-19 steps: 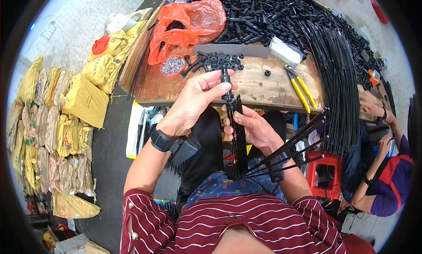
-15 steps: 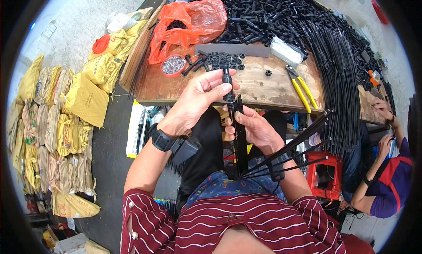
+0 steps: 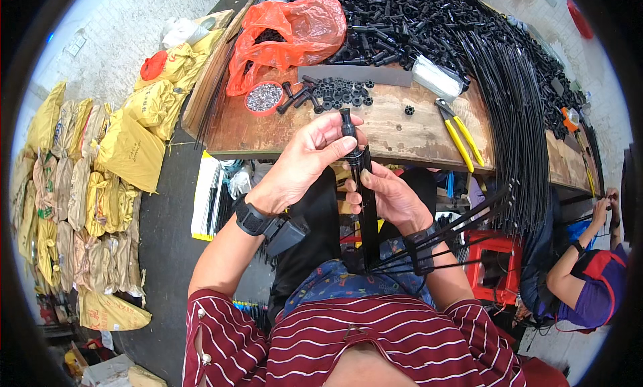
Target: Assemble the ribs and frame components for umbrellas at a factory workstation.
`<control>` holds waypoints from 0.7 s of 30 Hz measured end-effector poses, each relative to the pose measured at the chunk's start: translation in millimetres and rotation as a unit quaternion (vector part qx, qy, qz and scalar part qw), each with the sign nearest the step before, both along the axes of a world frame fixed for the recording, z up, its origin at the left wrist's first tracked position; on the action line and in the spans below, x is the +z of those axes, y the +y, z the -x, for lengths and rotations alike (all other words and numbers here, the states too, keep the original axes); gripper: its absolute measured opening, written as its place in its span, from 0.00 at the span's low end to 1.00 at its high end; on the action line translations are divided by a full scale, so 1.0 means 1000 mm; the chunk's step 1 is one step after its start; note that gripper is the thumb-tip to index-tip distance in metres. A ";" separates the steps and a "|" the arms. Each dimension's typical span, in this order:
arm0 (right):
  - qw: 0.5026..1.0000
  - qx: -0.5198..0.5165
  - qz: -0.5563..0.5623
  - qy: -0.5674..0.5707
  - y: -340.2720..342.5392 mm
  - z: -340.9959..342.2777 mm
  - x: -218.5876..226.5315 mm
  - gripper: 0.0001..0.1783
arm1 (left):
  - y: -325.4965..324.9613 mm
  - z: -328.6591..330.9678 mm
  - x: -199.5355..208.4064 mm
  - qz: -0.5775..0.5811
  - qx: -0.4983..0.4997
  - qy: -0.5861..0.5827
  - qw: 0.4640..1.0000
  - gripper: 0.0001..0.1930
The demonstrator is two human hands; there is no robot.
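In my left hand [image 3: 309, 154] is a black plastic umbrella runner [image 3: 347, 124], its narrow neck pointing away from me, pinched between thumb and fingers. Its lower collar meets the top of a folded bundle of black umbrella ribs [image 3: 368, 219]. My right hand [image 3: 395, 196] is closed round that bundle just below the collar, thumb on the near side. Thin rib ends [image 3: 447, 236] fan out from the bundle's lower end, across my right wrist. The exact joint between collar and ribs is partly covered by my fingers.
On the wooden table [image 3: 268, 136] lie yellow-handled pliers [image 3: 462, 142], small black rings [image 3: 341, 91], a red dish of metal bits [image 3: 264, 98], a red plastic bag [image 3: 295, 39] and a heap of runners [image 3: 402, 35]. Long black rods [image 3: 512, 132] hang over its edge. A co-worker [image 3: 589, 280] sits at right.
The runner has come down slightly onto the rib bundle, closing the space at its collar. The fanned rib ends have swung lower. The co-worker's hands have moved together.
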State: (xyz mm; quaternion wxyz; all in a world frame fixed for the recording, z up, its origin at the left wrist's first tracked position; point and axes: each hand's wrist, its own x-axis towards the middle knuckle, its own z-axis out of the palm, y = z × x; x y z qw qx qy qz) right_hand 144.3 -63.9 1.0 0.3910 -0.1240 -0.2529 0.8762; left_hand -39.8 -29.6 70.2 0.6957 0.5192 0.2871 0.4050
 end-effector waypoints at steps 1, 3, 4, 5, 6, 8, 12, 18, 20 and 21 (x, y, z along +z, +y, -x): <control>1.000 -0.004 0.002 -0.003 0.000 0.000 -0.001 0.19 | -0.001 0.001 0.000 0.000 0.000 0.000 1.000 0.18; 1.000 -0.008 -0.001 -0.002 -0.001 0.000 0.002 0.19 | -0.003 0.003 -0.001 0.038 0.009 0.008 0.999 0.19; 1.000 -0.012 -0.005 -0.001 -0.001 0.000 0.004 0.18 | -0.005 0.003 -0.002 0.037 0.009 0.008 0.999 0.19; 1.000 -0.012 -0.005 -0.002 -0.001 0.000 0.004 0.18 | -0.008 0.002 -0.004 0.045 -0.001 -0.006 0.999 0.19; 1.000 -0.018 -0.009 -0.007 -0.001 0.000 0.004 0.18 | -0.012 0.003 -0.008 0.054 -0.011 -0.020 0.998 0.20; 1.000 -0.024 -0.012 -0.014 -0.001 0.001 0.002 0.17 | -0.017 0.001 -0.016 0.065 0.007 -0.022 0.998 0.21; 0.999 -0.027 -0.018 -0.028 -0.001 0.001 0.002 0.17 | -0.020 -0.002 -0.023 0.068 0.038 -0.047 0.996 0.21; 0.997 -0.039 -0.039 -0.051 -0.006 0.003 0.014 0.15 | -0.023 -0.003 -0.024 0.097 0.026 -0.126 0.987 0.21; 0.996 -0.044 -0.052 -0.063 -0.007 0.004 0.016 0.15 | -0.026 -0.004 -0.027 0.098 0.031 -0.123 0.987 0.19; 0.994 -0.054 -0.050 -0.080 -0.008 0.004 0.016 0.14 | -0.026 -0.005 -0.027 0.098 0.030 -0.123 0.987 0.19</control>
